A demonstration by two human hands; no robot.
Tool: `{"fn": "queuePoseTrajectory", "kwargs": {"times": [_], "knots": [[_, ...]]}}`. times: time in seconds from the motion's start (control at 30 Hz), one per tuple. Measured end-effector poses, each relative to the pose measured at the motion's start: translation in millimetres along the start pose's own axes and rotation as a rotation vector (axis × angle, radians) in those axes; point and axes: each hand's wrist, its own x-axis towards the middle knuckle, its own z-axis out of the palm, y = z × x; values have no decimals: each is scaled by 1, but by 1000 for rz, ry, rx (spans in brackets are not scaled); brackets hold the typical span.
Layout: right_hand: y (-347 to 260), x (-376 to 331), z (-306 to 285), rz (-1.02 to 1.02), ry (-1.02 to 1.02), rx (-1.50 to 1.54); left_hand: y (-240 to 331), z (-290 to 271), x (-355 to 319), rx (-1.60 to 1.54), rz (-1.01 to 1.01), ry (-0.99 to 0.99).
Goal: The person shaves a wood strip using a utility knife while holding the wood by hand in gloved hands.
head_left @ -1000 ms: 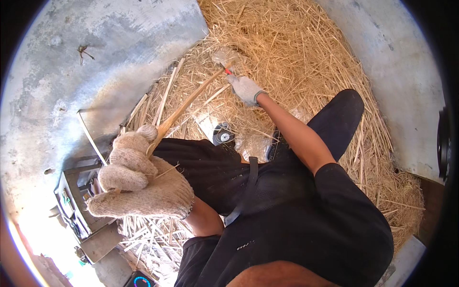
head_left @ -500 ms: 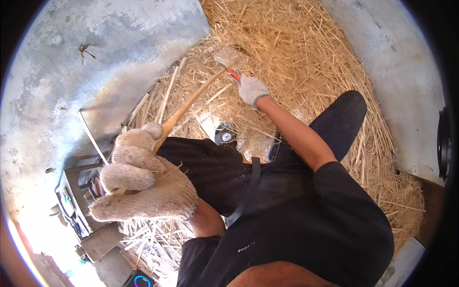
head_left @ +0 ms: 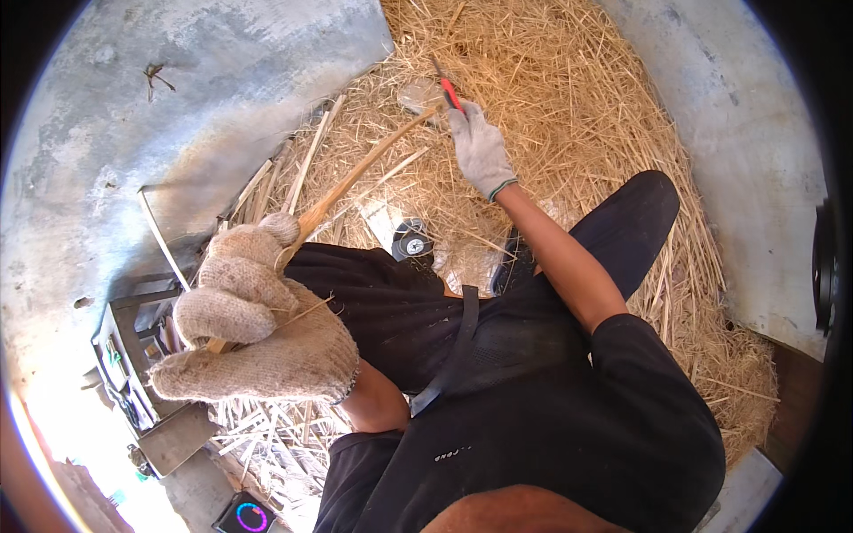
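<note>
My left hand [head_left: 258, 311], in a knitted cream glove, is closed around a long, thin strip of wood or bamboo [head_left: 360, 173]. The strip slants up and away to the right, its far end tapering beside my other hand. Farther off, my right hand [head_left: 482, 151], also gloved, grips a knife [head_left: 450, 92] with a red handle. Its narrow dark blade points up and away, apart from the strip's tip. Straw-coloured shavings [head_left: 551, 98] spread below both hands.
Concrete walls [head_left: 240, 89] stand at left and right. A small rack [head_left: 147, 377] holding assorted items is at lower left, near a dark device with a glowing ring [head_left: 249, 515]. A round black object [head_left: 411, 242] lies between my black-clad legs.
My right hand with the knife has moved up and slightly right, away from the strip's tip, and the blade now points upward. My left hand keeps its hold on the strip.
</note>
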Motion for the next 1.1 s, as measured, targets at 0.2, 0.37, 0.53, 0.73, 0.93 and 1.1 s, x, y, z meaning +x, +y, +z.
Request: {"fn": "queuePoseTrajectory", "kwargs": {"times": [0.2, 0.37, 0.53, 0.73, 0.93, 1.1], "knots": [[44, -12, 22, 30, -302, -573, -1, 14, 1, 43, 36, 61], [52, 13, 35, 527, -537, 206, 3, 9, 6, 51, -16, 93], [-51, -1, -17, 399, -437, 284, 3, 10, 5, 46, -6, 73], [-145, -73, -59, -200, -458, 192, -3, 7, 2, -92, 1, -103], [-116, -77, -28, -231, -425, -49, 0, 3, 3, -67, -24, 26], [-66, -57, 0, -315, -259, -192, -2, 2, 3, -23, 32, 109]]}}
